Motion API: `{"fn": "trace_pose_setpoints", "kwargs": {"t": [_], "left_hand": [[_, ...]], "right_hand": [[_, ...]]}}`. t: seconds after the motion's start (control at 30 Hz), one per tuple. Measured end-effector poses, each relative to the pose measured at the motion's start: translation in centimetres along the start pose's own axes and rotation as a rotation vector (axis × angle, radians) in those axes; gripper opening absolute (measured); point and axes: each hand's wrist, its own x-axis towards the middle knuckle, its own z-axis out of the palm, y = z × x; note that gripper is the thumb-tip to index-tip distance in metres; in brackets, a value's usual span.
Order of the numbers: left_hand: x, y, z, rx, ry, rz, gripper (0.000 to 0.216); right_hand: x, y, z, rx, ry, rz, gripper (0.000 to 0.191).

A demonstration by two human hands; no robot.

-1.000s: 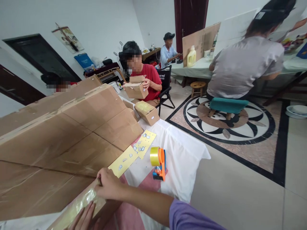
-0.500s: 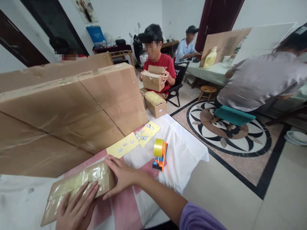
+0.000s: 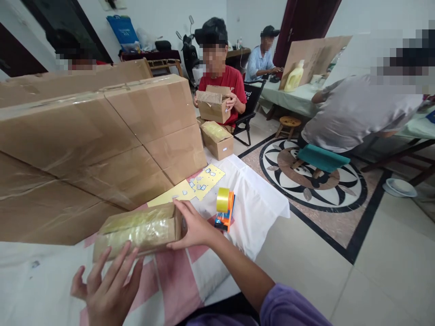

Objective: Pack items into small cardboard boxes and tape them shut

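A small cardboard box (image 3: 139, 230), its top covered with shiny yellowish tape, lies on the cloth-covered table (image 3: 176, 276) in front of me. My right hand (image 3: 195, 224) grips the box's right end, with the thumb on the near side and the fingers at the far corner. My left hand (image 3: 110, 280) is by the near left side of the box, fingers spread and holding nothing; whether its fingertips touch the box I cannot tell. Right of the box stands an orange and blue tape dispenser (image 3: 228, 215) with a yellow roll (image 3: 223, 200).
A tall cardboard partition (image 3: 136, 136) stands behind the box. Yellow sticker sheets (image 3: 204, 181) lie at its foot. Across the table a person in red (image 3: 220, 77) holds an opened box (image 3: 214, 108), with a taped box (image 3: 217, 139) below. Another person (image 3: 360, 113) sits at right.
The box has shifted right and away from me, with my right hand on its end. My left hand has come off the box's taped top toward me, its fingers spreading.
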Motion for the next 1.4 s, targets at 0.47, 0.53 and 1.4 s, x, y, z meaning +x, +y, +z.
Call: {"fn": "trace_pose_setpoints", "kwargs": {"t": [0.47,0.53,1.4], "left_hand": [[-1.4,-1.1,-0.3,0.019,0.004,-0.202,0.07],[-1.7,-1.1,0.0,0.008,0.002,-0.223,0.069],[-0.9,-0.6,3.0,-0.123,-0.012,-0.275,0.057]], "right_hand": [[-1.1,0.9,-1.4,0.017,0.196,0.067,0.128],[-1.1,1.0,-1.4,0.02,0.205,0.058,0.127],[-1.8,1.7,-1.9,0.034,0.149,0.129,0.127]]}}
